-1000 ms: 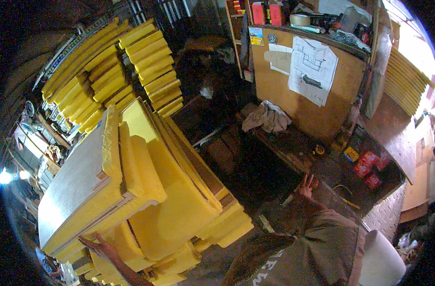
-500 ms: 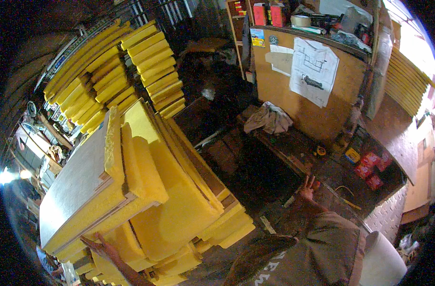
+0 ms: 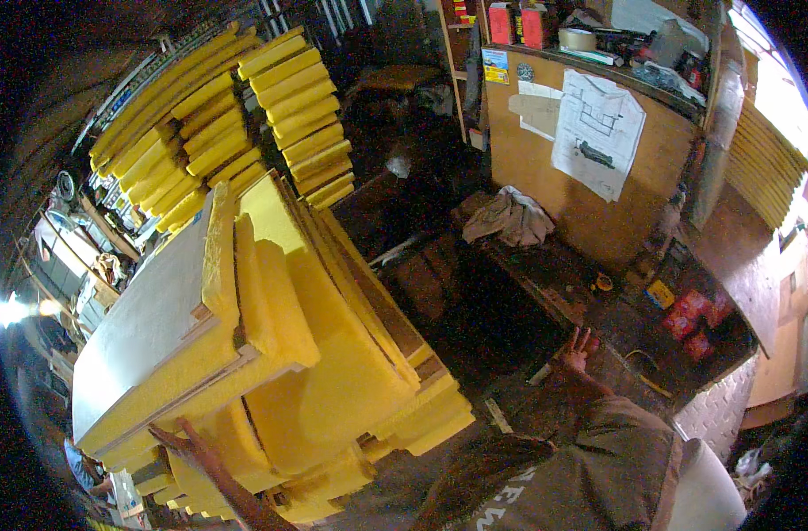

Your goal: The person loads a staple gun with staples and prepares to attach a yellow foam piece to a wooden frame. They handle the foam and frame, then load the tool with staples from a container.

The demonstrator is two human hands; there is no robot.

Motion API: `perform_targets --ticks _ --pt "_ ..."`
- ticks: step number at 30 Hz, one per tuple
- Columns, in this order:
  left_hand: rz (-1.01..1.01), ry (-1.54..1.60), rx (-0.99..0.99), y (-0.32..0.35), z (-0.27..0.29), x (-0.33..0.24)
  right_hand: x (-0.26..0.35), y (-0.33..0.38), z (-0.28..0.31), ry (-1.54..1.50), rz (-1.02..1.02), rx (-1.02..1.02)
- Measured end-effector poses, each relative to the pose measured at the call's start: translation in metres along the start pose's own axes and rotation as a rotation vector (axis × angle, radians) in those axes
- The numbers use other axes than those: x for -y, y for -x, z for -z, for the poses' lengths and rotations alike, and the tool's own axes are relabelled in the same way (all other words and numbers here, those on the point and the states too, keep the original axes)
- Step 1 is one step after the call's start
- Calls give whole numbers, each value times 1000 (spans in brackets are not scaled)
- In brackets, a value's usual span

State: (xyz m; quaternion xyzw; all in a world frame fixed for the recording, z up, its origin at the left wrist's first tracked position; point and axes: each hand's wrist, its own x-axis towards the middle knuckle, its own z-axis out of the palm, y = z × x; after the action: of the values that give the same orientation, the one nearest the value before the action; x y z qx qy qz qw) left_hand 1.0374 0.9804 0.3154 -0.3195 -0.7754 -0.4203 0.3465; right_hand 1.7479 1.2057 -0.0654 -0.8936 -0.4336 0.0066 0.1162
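On the left lies a pile of yellow foam-covered panels [image 3: 333, 416]. A topmost panel [image 3: 147, 310] shows a smooth pale board face and a thick yellow foam edge. My left hand [image 3: 178, 440] is at the near lower edge of this panel, its thumb and fingers apart against the foam. Whether any fingers reach beneath the edge is hard to see. Out to the right, my right hand [image 3: 578, 354] is raised beside the front edge of a dark workbench [image 3: 554, 305], fingers spread with nothing visible in them.
More yellow padded pieces [image 3: 302, 119] stand stacked behind. A crumpled cloth [image 3: 510, 219], a tape measure [image 3: 604, 282] and red packets [image 3: 697, 314] lie on the bench. Paper drawings [image 3: 598, 133] hang on the brown board behind it. A person's blue sleeve [image 3: 81, 465] shows at the lower left.
The view has turned slightly, so the background sits a little further right. My left hand stays at the panel's edge, and my right hand remains beside the bench.
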Motion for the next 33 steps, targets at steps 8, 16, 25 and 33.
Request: perform_targets --ticks 8,16,25,33 --pt "-16 120 -58 7 10 37 13 -7 -6 37 108 4" --pt "53 -68 -66 3 -1 23 32 -9 -18 79 306 -133" --pt "64 -253 -95 75 55 -1 101 117 -67 -273 1033 131" --pt "1085 124 548 481 173 73 80 240 -109 109 1376 1207"
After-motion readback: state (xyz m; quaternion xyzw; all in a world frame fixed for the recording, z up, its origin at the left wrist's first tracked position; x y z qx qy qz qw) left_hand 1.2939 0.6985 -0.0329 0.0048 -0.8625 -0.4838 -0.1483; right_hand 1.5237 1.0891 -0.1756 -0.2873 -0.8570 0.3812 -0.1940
